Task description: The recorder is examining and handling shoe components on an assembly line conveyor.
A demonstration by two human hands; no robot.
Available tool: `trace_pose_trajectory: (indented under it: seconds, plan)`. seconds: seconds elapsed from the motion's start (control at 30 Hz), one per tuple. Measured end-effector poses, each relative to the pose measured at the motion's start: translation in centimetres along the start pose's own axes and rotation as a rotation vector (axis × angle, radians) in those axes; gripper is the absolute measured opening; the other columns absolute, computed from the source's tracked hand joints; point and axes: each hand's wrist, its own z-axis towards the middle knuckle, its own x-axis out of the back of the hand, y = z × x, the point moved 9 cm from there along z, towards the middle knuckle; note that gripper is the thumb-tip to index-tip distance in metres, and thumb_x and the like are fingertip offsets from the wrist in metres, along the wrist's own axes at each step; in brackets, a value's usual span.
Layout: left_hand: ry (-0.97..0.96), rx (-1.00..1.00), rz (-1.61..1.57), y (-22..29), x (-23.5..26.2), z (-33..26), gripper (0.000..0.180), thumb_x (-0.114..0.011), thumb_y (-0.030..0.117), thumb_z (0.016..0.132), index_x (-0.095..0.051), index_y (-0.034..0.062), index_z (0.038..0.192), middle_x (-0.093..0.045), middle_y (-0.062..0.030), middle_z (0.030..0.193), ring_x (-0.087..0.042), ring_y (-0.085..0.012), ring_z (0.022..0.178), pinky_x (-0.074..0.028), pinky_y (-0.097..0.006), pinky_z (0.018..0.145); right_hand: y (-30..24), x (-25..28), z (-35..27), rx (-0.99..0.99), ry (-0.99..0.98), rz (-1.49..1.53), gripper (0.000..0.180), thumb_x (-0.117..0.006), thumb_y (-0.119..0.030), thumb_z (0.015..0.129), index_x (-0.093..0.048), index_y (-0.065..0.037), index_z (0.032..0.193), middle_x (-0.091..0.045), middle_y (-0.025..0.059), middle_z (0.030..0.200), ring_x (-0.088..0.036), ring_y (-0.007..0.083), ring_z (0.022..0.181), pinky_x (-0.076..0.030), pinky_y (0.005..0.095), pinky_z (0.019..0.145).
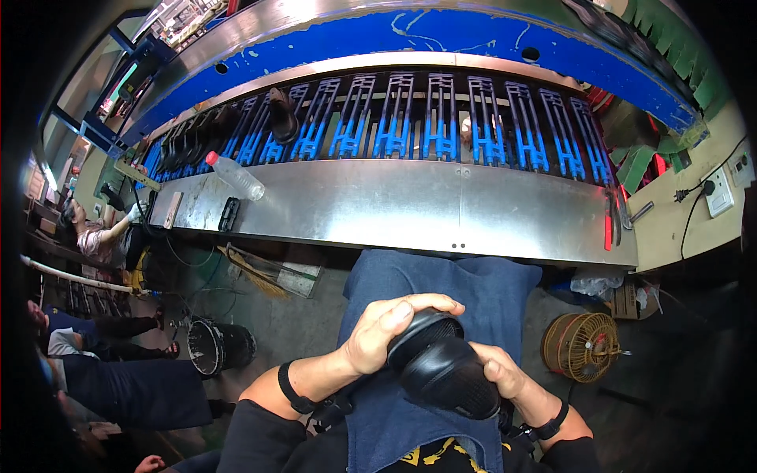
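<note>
Above my lap I hold a pair of black shoes pressed close together, their dark, partly glossy surfaces catching the light. My left hand (386, 331) wraps round the outer side of the upper-left shoe (424, 333), thumb and fingers curled over it. Gripping the lower-right shoe (451, 377) from its right side is my right hand (503, 370), its fingers partly hidden behind the shoe. The shoes overlap, so the far one is partly covered. Beneath them a blue apron (441, 276) covers my lap.
Ahead runs a steel bench edge (371, 201) before a conveyor of blue-and-black racks (394, 126); one dark shoe (282, 117) rides there. On the bench lie a clear bottle (236, 177) with a red cap and red-handled pliers (609, 221). A wicker basket (579, 347) stands right, a black bucket (221, 347) left, near other people.
</note>
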Motion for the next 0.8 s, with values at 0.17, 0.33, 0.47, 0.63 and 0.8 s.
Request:
trace_pose_trajectory:
  seconds: [0.17,0.33,0.47,0.63,0.8]
  plan:
    - [0.045,-0.018,0.022,0.0,-0.7,0.0,0.06,-0.029,0.035,0.101,-0.06,-0.0117,0.123,-0.062,-0.0307,0.125,-0.058,-0.0387,0.121,-0.043,-0.046,0.107,0.0,0.5,0.0,-0.018,0.036,0.104,0.087,-0.044,-0.071,0.092,-0.056,0.008,0.125,-0.065,0.0135,0.109,-0.061,0.0181,0.1,-0.047,0.0302,0.086]
    - [0.052,-0.037,0.064,0.1,-1.1,0.0,0.06,-0.028,0.034,0.101,-0.061,-0.0107,0.122,-0.062,-0.0301,0.125,-0.059,-0.0391,0.121,-0.043,-0.046,0.108,0.2,0.5,-0.1,0.0,0.048,0.085,0.085,-0.042,-0.069,0.094,-0.056,0.009,0.126,-0.065,0.0139,0.11,-0.061,0.0185,0.1,-0.047,0.0304,0.086]
    - [0.053,-0.031,0.085,0.0,-1.3,0.0,0.059,-0.028,0.033,0.1,-0.061,-0.0097,0.122,-0.062,-0.0292,0.125,-0.059,-0.0391,0.121,-0.043,-0.046,0.108,0.4,0.7,-0.2,0.006,0.041,0.083,0.084,-0.042,-0.067,0.095,-0.056,0.009,0.126,-0.065,0.014,0.109,-0.061,0.0183,0.099,-0.047,0.0305,0.086]
    - [0.059,-0.021,0.085,-0.2,-1.5,0.2,0.058,-0.029,0.034,0.1,-0.061,-0.0096,0.122,-0.061,-0.03,0.126,-0.058,-0.0395,0.121,-0.043,-0.046,0.108,0.2,1.0,-0.2,0.01,0.055,0.086,0.08,-0.041,-0.063,0.097,-0.056,0.01,0.126,-0.066,0.0143,0.107,-0.062,0.0179,0.096,-0.048,0.0295,0.084]
    - [0.03,-0.056,0.031,-0.2,-1.9,0.3,0.053,-0.032,0.029,0.104,-0.059,-0.0113,0.126,-0.061,-0.0247,0.128,-0.058,-0.0325,0.123,-0.04,-0.04,0.11,0.5,1.2,-0.3,0.025,0.058,0.095,0.08,-0.041,-0.063,0.097,-0.056,0.01,0.125,-0.067,0.0138,0.105,-0.062,0.0173,0.094,-0.048,0.0288,0.082]
